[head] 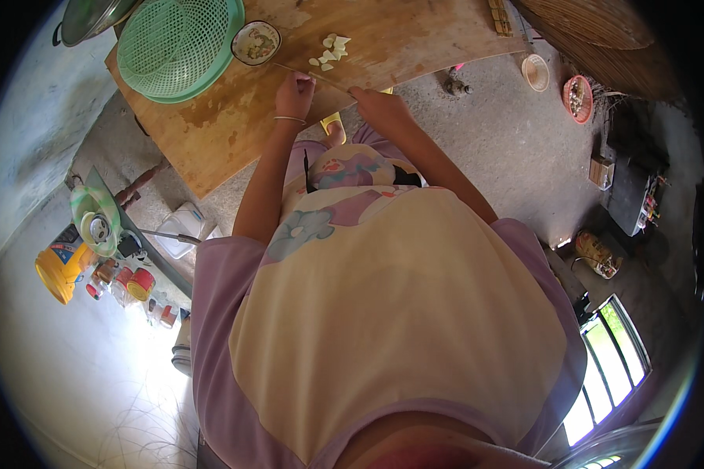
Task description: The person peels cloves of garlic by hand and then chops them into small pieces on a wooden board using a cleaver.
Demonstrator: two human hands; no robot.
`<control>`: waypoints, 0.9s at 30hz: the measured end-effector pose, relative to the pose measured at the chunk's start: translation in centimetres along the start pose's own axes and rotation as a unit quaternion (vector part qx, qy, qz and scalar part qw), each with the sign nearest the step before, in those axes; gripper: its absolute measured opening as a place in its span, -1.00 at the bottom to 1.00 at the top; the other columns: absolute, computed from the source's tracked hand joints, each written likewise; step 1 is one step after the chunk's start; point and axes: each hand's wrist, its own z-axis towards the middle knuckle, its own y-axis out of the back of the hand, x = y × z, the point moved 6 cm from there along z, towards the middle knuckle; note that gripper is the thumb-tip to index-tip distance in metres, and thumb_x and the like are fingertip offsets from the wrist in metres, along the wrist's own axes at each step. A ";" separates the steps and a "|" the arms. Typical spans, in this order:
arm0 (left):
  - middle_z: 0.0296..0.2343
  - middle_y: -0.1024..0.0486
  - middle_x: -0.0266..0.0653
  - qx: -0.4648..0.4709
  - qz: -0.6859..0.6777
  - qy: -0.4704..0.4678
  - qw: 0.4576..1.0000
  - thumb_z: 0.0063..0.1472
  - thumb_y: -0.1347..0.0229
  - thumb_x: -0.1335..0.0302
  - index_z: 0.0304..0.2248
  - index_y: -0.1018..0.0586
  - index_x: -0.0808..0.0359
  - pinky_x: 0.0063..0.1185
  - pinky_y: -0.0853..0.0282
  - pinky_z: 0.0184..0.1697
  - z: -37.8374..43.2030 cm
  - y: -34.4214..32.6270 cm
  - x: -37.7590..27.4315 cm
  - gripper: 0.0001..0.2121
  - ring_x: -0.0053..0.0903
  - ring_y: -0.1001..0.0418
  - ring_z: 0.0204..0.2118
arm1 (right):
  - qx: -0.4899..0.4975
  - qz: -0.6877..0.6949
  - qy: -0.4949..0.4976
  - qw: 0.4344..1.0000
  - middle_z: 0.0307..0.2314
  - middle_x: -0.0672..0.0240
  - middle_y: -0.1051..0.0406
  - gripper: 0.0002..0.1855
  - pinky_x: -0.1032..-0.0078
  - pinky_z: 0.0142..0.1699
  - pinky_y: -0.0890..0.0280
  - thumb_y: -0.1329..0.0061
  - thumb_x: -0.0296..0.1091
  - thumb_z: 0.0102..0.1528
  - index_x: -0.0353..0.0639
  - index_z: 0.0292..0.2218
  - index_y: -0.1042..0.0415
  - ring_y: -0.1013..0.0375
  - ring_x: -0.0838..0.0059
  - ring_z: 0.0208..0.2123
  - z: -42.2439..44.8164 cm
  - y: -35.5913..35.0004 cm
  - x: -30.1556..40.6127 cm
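My left hand (295,95), with a bracelet at its wrist, is curled at the near edge of the wooden table (234,140); what its fingers hold is hidden. My right hand (381,110) grips the right end of a thin, long object (330,84), perhaps a knife seen edge-on. That object runs leftward past my left fingertips. Beyond the hands lie several pale, cut pieces of food (331,51), too small to identify. A patterned bowl (256,43) with small bits inside stands to their left, beside a green plastic colander (179,50).
A lidded pan (94,17) is at the upper left. On the floor to the right are a pale basket (535,72) and a pink basket (578,99) with contents. Jars (141,284) and a yellow bucket (61,267) stand at the left. A yellow slipper (332,124) shows below the table edge.
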 end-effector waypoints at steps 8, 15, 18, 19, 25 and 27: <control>-0.60 -0.50 -0.25 0.000 0.009 0.007 1.000 0.11 -0.17 0.45 -0.39 -0.43 0.34 -0.62 -0.40 -0.61 0.1 -0.1 0.5 -0.82 -0.60 -0.49 -0.61 | -0.022 0.003 0.027 0.999 -0.46 0.07 -0.45 -0.71 0.17 -0.31 -0.33 0.24 -0.34 0.08 -0.10 -0.14 -0.30 -0.46 0.03 -0.39 2.1 -0.9 -0.4; -0.60 -0.51 -0.23 -0.008 0.004 -0.021 1.000 0.11 -0.17 0.43 -0.39 -0.43 0.33 -0.60 -0.40 -0.56 0.1 0.2 -0.2 -0.82 -0.56 -0.50 -0.59 | -0.040 0.107 0.032 0.993 -0.44 0.07 -0.44 -0.67 0.16 -0.27 -0.32 0.22 -0.27 0.09 -0.16 -0.12 -0.28 -0.45 0.05 -0.36 1.0 1.0 -0.5; -0.61 -0.51 -0.18 -0.003 -0.039 0.032 0.999 0.08 -0.18 0.44 -0.41 -0.44 0.32 -0.54 -0.40 -0.51 0.0 0.2 0.1 -0.83 -0.46 -0.53 -0.59 | -0.042 0.101 0.033 0.993 -0.44 0.08 -0.45 -0.70 0.15 -0.27 -0.31 0.25 -0.27 0.10 -0.15 -0.13 -0.30 -0.45 0.04 -0.37 0.5 1.0 -0.5; -0.61 -0.51 -0.18 0.001 -0.060 0.046 0.997 0.09 -0.18 0.44 -0.41 -0.44 0.32 -0.55 -0.41 -0.52 -0.1 0.2 -0.2 -0.83 -0.47 -0.53 -0.60 | -0.038 0.091 0.032 0.995 -0.43 0.08 -0.45 -0.70 0.15 -0.27 -0.31 0.26 -0.28 0.10 -0.14 -0.14 -0.30 -0.45 0.04 -0.37 0.4 1.0 -0.4; -0.63 -0.51 -0.18 -0.006 -0.067 0.044 0.997 0.11 -0.16 0.47 -0.42 -0.42 0.35 -0.58 -0.42 -0.56 -0.2 0.1 0.3 -0.83 -0.51 -0.53 -0.61 | -0.025 0.071 0.034 0.997 -0.43 0.09 -0.46 -0.70 0.16 -0.28 -0.32 0.29 -0.28 0.11 -0.14 -0.14 -0.31 -0.46 0.05 -0.36 0.4 0.9 -0.1; -0.63 -0.51 -0.18 -0.007 -0.083 0.043 0.996 0.10 -0.16 0.47 -0.42 -0.42 0.35 -0.58 -0.42 -0.56 -0.2 0.1 0.0 -0.83 -0.50 -0.53 -0.61 | -0.021 0.061 0.030 0.997 -0.42 0.10 -0.46 -0.70 0.16 -0.28 -0.33 0.29 -0.29 0.10 -0.13 -0.15 -0.31 -0.47 0.06 -0.35 0.5 0.7 -0.2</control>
